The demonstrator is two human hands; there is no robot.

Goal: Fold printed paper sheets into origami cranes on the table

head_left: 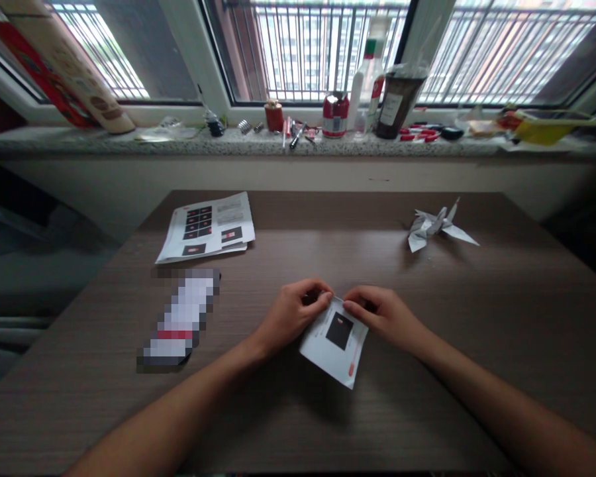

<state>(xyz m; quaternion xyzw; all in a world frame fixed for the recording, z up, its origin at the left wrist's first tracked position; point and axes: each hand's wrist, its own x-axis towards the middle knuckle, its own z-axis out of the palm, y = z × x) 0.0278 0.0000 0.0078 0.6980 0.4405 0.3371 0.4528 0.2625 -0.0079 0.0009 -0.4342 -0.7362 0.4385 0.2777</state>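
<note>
A small white sheet of printed paper (322, 344) with a dark square picture is held tilted above the brown table. My left hand (298, 306) pinches its top edge from the left, thumb on the near face. From the right, my right hand (382, 311) pinches the same sheet close to its top corner. Only a narrow gap separates the two sets of fingertips. Whether the paper is folded behind the fingers is hidden. A folded paper crane (433, 225) rests at the back right of the table.
Printed sheets (228, 215) lie stacked at the table's back left. In front of them is a phone (179, 324), its screen blurred out. The stone windowsill (258, 142) beyond carries a red can (334, 114), a dark drink cup (400, 103), a bottle and small tools.
</note>
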